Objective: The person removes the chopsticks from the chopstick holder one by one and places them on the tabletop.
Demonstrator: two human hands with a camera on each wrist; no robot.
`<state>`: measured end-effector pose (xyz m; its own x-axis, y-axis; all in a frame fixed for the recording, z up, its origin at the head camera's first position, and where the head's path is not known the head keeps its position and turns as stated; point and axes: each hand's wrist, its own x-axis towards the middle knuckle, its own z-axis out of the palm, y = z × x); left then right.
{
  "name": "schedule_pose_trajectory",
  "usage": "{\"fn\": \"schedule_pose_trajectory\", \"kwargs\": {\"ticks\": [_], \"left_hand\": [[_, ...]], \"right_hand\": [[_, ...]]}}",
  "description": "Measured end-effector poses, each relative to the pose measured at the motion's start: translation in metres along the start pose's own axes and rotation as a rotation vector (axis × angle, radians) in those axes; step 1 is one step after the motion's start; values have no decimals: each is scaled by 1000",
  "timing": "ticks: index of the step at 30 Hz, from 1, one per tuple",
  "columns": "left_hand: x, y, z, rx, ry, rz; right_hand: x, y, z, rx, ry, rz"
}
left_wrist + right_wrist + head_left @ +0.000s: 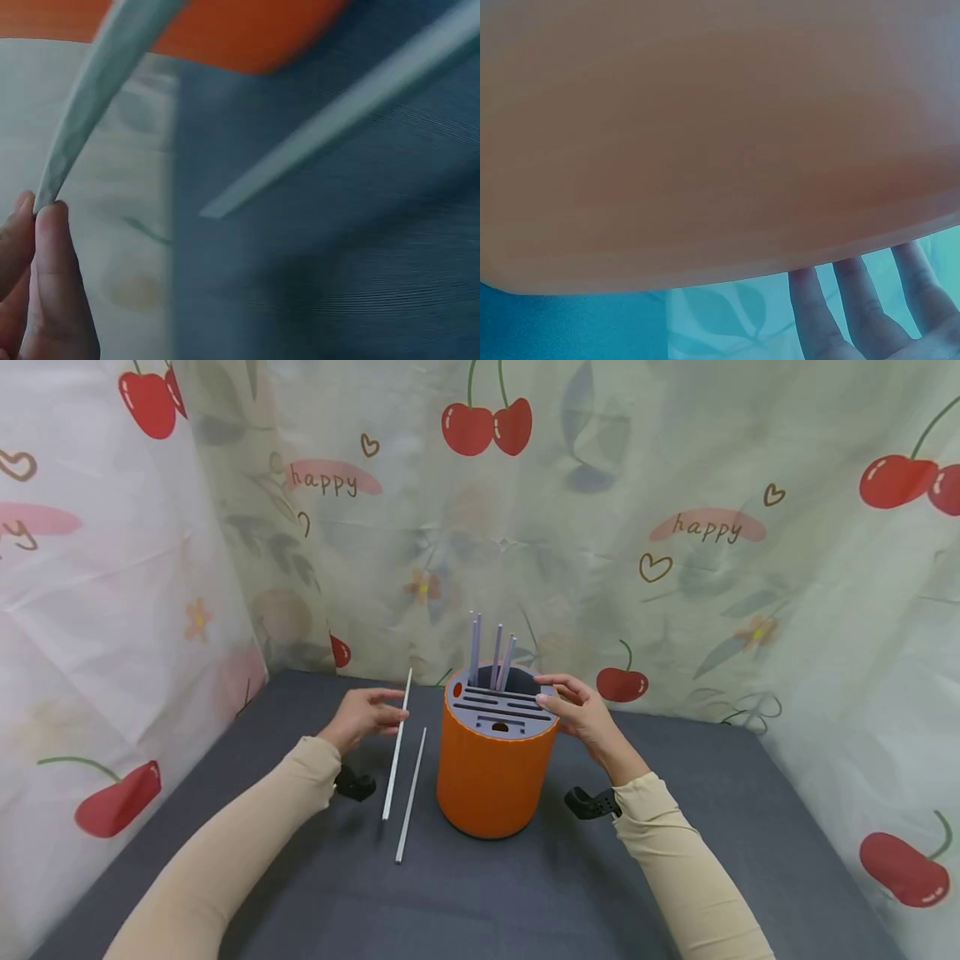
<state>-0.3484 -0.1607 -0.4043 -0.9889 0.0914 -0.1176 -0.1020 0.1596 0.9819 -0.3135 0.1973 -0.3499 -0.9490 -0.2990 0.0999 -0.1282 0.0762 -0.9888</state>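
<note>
My left hand [365, 717] pinches a pale chopstick [397, 747] between thumb and fingertips near its upper part. In the left wrist view the pinched chopstick [97, 90] slants up from the fingertips. A second chopstick [411, 795] lies on the table to its right. An orange cylindrical utensil holder [491, 777] with a grey slotted top stands upright beside it. My right hand [583, 710] grips the holder's right rim, thumb on the top edge. Its fingers [862, 296] reach the orange wall in the right wrist view. Several lilac chopsticks [476, 650] stand in the holder's rear opening.
A dark grey cloth [495, 902] covers the table. Cherry-patterned curtains [570, 552] hang behind and on both sides, close to the table's back edge. Black straps with small devices [588, 803] are on both wrists.
</note>
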Motion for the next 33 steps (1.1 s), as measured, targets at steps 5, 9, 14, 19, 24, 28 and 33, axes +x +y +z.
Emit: {"fn": "schedule_pose_trajectory", "kwargs": {"ticks": [5,9,14,19,24,28,33], "left_hand": [[7,-40,8,27,-8,-109],[7,-55,14,45,-24,-144],[7,-58,21,92,-6,-174],[6,-56,24,156,22,-190],[9,-57,27,228,35,-195],[12,-58,27,243,43,-213],[13,-58,27,243,45,-218]], "right_hand": [[0,0,1,-1,5,4],[0,-1,2,6,4,8],[0,-1,1,1,7,13],[0,-1,1,-5,5,13],[-2,-2,1,3,-2,8],[-2,-2,1,2,-4,7],[-1,-2,0,0,-4,7]]}}
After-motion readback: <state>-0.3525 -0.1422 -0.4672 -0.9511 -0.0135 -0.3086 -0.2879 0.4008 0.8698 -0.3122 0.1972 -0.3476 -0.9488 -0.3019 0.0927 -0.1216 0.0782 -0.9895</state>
